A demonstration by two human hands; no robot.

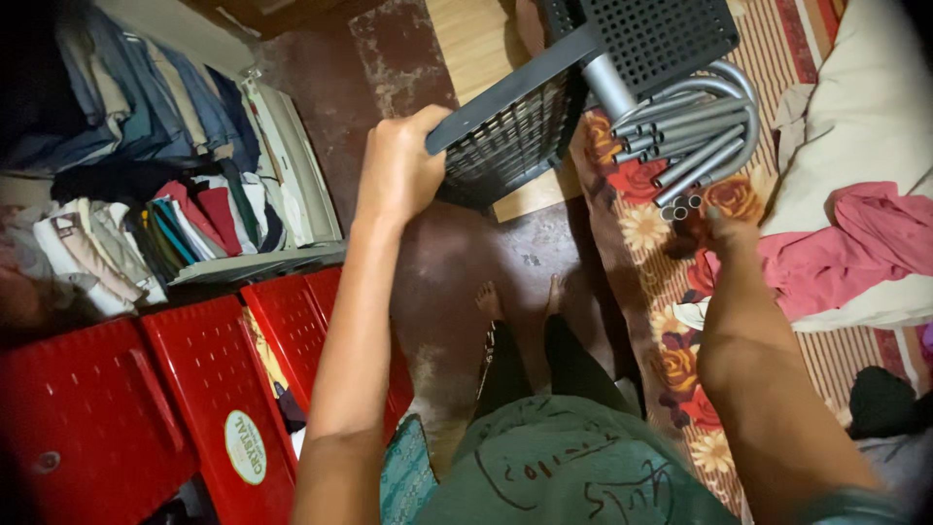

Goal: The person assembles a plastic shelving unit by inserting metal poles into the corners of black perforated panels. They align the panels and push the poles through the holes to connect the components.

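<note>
My left hand [400,167] grips the near edge of a dark grey perforated plastic shelf panel [515,117], held tilted above the floor. A second grey perforated panel [661,34] sits higher, joined by a grey tube. A bundle of several grey metal tubes [695,136], some curved, lies on the floral mat. My right hand [714,233] reaches down to the tube ends; its fingers are closed around them. My bare feet [520,297] stand on the dark floor below.
Red perforated plastic panels [194,389] lean at lower left. A white shelf [292,165] holds folded clothes [126,126]. A floral mat [671,321] covers the floor at right, with pink cloth [836,253] and cream bedding [865,107] beyond. A wooden board [476,49] lies behind the panel.
</note>
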